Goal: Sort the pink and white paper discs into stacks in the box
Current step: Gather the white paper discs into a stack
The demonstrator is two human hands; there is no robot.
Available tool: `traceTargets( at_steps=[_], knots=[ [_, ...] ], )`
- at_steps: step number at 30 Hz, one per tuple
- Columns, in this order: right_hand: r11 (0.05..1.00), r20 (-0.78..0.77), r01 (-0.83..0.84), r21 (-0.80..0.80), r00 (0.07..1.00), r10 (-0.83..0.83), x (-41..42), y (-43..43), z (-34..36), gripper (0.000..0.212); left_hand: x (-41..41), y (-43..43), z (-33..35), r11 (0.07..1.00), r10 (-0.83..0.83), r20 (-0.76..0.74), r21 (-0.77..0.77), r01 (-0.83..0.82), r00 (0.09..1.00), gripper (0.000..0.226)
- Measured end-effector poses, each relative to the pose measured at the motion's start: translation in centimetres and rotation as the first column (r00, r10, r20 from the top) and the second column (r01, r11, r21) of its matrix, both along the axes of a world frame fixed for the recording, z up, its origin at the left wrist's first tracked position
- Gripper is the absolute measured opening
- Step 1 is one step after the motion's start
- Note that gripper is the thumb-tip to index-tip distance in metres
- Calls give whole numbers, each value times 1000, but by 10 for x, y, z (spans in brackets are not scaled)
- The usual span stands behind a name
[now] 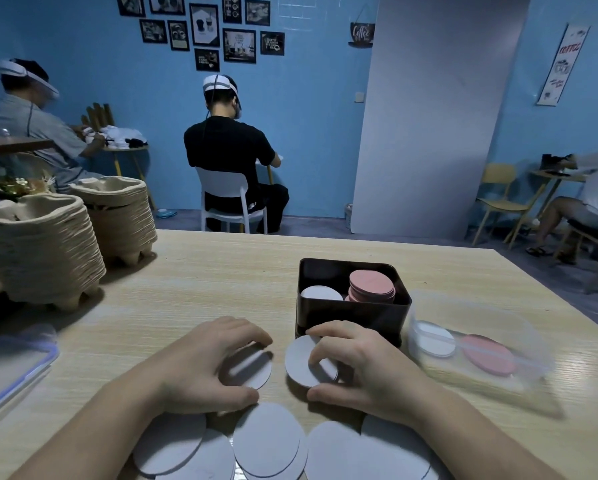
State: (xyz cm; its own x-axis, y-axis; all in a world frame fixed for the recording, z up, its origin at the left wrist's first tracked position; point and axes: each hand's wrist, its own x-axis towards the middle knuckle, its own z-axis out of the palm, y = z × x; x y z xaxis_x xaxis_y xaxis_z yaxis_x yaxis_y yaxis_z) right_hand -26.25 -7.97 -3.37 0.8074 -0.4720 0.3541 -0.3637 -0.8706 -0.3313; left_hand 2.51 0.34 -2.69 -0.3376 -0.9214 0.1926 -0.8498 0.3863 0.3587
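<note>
Left hand (200, 365): fingers and thumb curled, we pinch single white disc (247, 368) by its rim, low over table. Loose white discs (266, 438) lie at near edge. Right hand (356, 368): same curled pinch on small white stack (301, 362). Box (353, 317) is just ahead of right fingertips, so right hand is nearer. Inside: white pile (320, 293) left, pink pile (372, 285) right. We judge the drop goes straight forward over near wall.
</note>
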Motion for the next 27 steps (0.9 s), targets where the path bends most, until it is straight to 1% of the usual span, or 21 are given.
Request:
traceTargets(
  at_steps=[3, 7, 10, 15, 19, 24, 27],
  knots=[
    [1000, 9, 13, 8, 1000, -13, -2, -1, 1, 31, 1, 0, 0, 1000, 3, -9, 5, -2, 1000, 65],
    [1000, 4, 14, 23, 1000, -14, -4, -1, 1, 31, 0, 2, 2, 998, 56, -85, -8, -57, 995, 56],
    [999, -12, 13, 31, 1000, -12, -4, 0, 1, 31, -3, 3, 2, 997, 73, -104, -11, -74, 992, 56],
    [999, -19, 14, 29, 1000, -14, -3, 0, 2, 32, -5, 2, 4, 997, 73, -104, -31, -76, 992, 55],
    [999, -18, 19, 28, 1000, -19, -4, 1, 2, 32, 1, 3, 3, 995, 94, -39, -21, -95, 995, 68],
    [999, -32, 16, 29, 999, -15, -2, 0, 2, 33, 6, 3, 3, 989, 142, -29, -23, -143, 989, 63],
    [1000, -40, 13, 23, 999, -12, -2, 1, 2, 33, 0, 3, 4, 990, 121, -82, -64, -127, 989, 59]
  ],
)
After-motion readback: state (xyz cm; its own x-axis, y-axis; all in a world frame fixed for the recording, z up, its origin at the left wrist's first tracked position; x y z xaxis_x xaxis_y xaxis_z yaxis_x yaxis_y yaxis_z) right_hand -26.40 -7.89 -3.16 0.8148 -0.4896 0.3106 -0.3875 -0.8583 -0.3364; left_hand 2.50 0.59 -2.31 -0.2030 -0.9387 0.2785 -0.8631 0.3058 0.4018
